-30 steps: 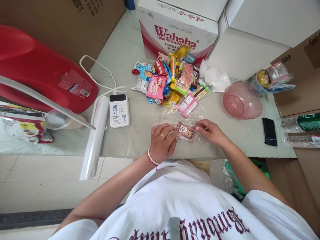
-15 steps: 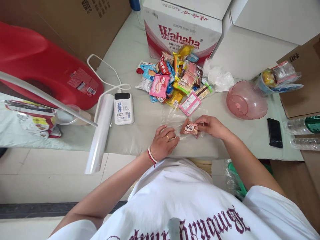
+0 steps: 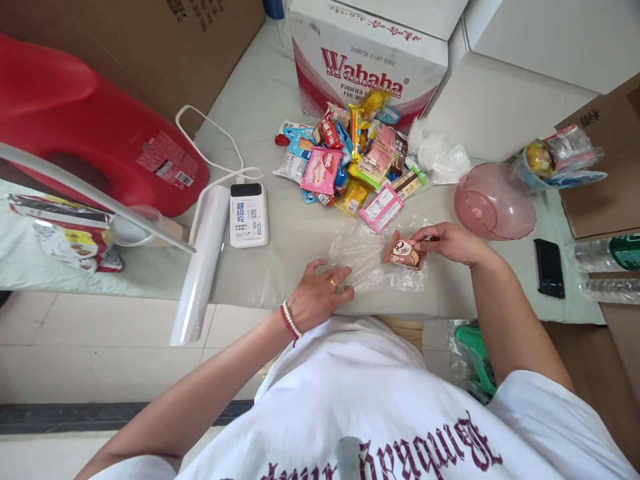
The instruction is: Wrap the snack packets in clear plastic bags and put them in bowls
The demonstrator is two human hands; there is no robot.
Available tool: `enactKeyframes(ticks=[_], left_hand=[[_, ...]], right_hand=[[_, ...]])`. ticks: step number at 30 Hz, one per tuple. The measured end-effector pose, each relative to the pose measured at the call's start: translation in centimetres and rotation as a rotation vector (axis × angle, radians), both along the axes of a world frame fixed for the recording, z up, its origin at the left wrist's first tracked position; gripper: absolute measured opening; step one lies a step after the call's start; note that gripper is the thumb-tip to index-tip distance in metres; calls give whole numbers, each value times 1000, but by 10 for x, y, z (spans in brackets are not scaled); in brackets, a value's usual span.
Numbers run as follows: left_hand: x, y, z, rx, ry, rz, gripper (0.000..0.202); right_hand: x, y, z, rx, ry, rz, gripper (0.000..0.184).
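The right hand [image 3: 450, 241] pinches a brown snack packet [image 3: 403, 251] over a clear bag [image 3: 370, 260] pressed flat by the left hand [image 3: 317, 300].

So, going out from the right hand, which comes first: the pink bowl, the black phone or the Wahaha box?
From the right hand:
1. Pink bowl, just beyond it.
2. Black phone, farther to its right.
3. Wahaha box, at the table's far edge.

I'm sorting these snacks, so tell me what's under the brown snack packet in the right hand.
Under the brown snack packet, held by the right hand, lies a clear plastic bag on the table. The left hand presses the bag's near edge.
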State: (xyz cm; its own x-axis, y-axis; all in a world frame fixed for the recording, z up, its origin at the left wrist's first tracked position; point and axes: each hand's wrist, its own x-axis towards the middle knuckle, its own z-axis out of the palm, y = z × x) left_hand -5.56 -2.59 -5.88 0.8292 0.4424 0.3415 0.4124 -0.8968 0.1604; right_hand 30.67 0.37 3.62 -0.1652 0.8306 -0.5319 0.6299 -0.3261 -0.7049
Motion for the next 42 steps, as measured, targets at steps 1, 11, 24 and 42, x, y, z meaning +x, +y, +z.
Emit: enactKeyframes(ticks=[1, 11, 24, 42], left_hand=[[-2, -1, 4, 12, 6, -2, 24], [-10, -8, 24, 58, -1, -48, 22], [16, 19, 27, -206, 134, 102, 51], [33, 40, 24, -414, 315, 371, 53]], right_hand=[[0, -2, 2, 22, 36, -22, 54], [-49, 18, -19, 24, 188, 172, 43], [-84, -114, -33, 435, -246, 162, 41], [-103, -64, -43, 503, -593, 250, 57]])
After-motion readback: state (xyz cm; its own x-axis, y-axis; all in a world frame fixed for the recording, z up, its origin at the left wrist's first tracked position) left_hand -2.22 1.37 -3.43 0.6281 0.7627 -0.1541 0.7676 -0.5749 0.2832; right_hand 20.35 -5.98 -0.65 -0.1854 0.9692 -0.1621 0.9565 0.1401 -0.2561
